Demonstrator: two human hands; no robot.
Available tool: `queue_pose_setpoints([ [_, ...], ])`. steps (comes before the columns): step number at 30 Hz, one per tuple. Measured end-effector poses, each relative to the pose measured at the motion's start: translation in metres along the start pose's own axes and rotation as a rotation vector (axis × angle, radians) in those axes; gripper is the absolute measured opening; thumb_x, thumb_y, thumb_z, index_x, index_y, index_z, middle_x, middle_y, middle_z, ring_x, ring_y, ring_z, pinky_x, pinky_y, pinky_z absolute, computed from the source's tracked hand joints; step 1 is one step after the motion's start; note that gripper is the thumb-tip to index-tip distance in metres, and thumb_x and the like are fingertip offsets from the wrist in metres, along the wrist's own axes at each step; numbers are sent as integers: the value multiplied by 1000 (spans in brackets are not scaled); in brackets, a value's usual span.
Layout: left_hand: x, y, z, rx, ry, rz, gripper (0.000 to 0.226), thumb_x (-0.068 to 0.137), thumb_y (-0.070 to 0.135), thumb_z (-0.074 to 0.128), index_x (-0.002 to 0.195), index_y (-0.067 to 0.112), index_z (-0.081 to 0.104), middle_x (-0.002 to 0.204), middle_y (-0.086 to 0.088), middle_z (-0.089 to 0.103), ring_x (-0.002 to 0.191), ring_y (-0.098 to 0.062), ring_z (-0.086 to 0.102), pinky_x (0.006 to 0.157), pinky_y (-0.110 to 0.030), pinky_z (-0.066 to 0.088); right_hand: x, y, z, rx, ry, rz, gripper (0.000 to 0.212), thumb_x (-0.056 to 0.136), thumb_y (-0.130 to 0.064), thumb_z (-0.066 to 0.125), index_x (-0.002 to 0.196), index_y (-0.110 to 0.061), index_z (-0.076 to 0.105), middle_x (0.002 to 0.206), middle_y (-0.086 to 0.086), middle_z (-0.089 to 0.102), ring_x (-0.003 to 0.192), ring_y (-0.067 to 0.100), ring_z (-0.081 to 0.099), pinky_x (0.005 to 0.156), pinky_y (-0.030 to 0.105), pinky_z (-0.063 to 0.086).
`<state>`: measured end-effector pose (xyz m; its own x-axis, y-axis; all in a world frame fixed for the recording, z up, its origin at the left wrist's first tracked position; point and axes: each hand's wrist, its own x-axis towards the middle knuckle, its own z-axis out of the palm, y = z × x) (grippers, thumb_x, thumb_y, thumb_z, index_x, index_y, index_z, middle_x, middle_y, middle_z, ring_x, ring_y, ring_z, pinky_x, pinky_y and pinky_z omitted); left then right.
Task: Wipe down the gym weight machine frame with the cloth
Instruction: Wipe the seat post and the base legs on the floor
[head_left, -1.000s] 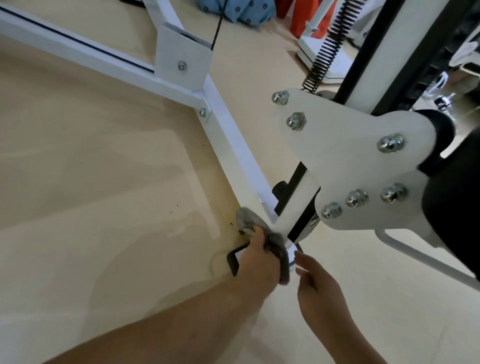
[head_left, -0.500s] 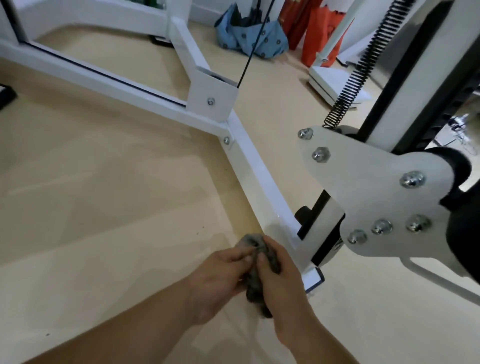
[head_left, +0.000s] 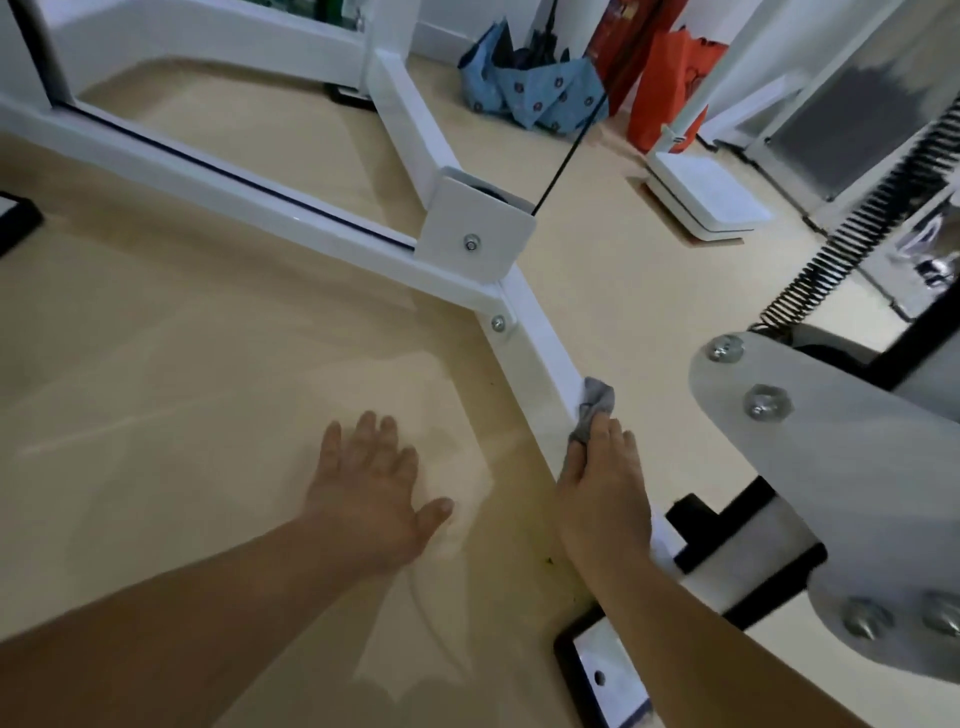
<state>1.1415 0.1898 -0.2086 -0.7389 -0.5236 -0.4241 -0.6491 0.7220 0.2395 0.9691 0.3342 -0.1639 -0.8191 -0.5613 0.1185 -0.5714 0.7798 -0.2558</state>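
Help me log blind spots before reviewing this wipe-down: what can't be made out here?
Head view only:
1. The cloth: only a bunched tip shows; the right hand covers the rest, so whether its fingers curl round it is unclear.
2. The frame bar: the stretch under that hand and forearm is hidden.
3. The bolted plate: cut off by the right edge.
4. The far-right background: too blurred to identify.
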Motion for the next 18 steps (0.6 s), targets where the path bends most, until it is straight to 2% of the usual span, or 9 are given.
queue_pose_setpoints([
  [1,9,-15,-5,40,32,8,84,94,74,8,161,24,8,169,-9,-12,154,-31,-17,124,-53,-9,7,-6,5,-45,-41,-15,55,106,-37,36,155,-10,35,158,10,40,149,31,31,120,42,32],
  [2,17,-29,-9,53,59,18,81,95,72,9,161,25,11,170,-8,-7,156,-29,-10,126,-50,0,17,-14,8,-79,-87,-26,67,106,-47,33,161,-11,20,168,8,23,156,27,15,128,41,15],
  [4,27,-48,-12,46,93,57,84,90,73,-1,160,29,16,170,-4,2,157,-25,2,125,-43,14,37,-26,14,-152,-153,-82,79,102,-63,22,164,-20,1,172,2,2,158,20,-2,128,37,-2],
  [7,26,-56,-9,-34,92,86,121,62,81,-37,160,35,16,170,4,3,157,-20,1,126,-37,12,49,-33,18,-175,-151,-138,79,101,-64,23,164,-24,-2,172,-2,1,158,17,-2,128,37,-1],
  [9,26,-56,-6,-72,35,86,134,49,78,-49,161,34,12,170,2,-3,157,-21,-6,127,-40,5,40,-26,16,-182,-134,-152,79,102,-63,25,164,-21,0,172,0,4,158,19,1,129,37,3],
  [11,28,-58,-8,-140,-13,103,130,54,82,-43,161,32,10,170,-1,-5,156,-22,-11,126,-44,-1,25,-13,13,-154,-153,-133,82,102,-63,29,164,-16,6,171,4,9,157,23,7,128,39,8],
  [13,30,-61,-15,-242,-47,111,116,68,88,-24,161,30,14,171,0,-2,156,-20,-10,126,-46,-4,10,-4,3,-135,-210,-75,86,100,-63,32,163,-10,6,171,9,11,157,27,9,128,41,11],
  [16,44,-64,-28,-188,-237,68,127,55,95,-25,161,34,9,170,3,-10,156,-20,-14,126,-47,0,-1,6,-4,-346,-305,-64,96,97,-70,10,158,2,-7,169,21,4,156,36,4,128,44,6],
  [18,55,-61,-48,-131,-379,47,116,61,91,-19,160,37,7,170,0,-10,156,-24,-11,125,-53,2,9,3,-5,-464,-446,-32,102,93,-74,0,152,5,-25,167,25,-15,155,38,-10,128,47,-2],
])
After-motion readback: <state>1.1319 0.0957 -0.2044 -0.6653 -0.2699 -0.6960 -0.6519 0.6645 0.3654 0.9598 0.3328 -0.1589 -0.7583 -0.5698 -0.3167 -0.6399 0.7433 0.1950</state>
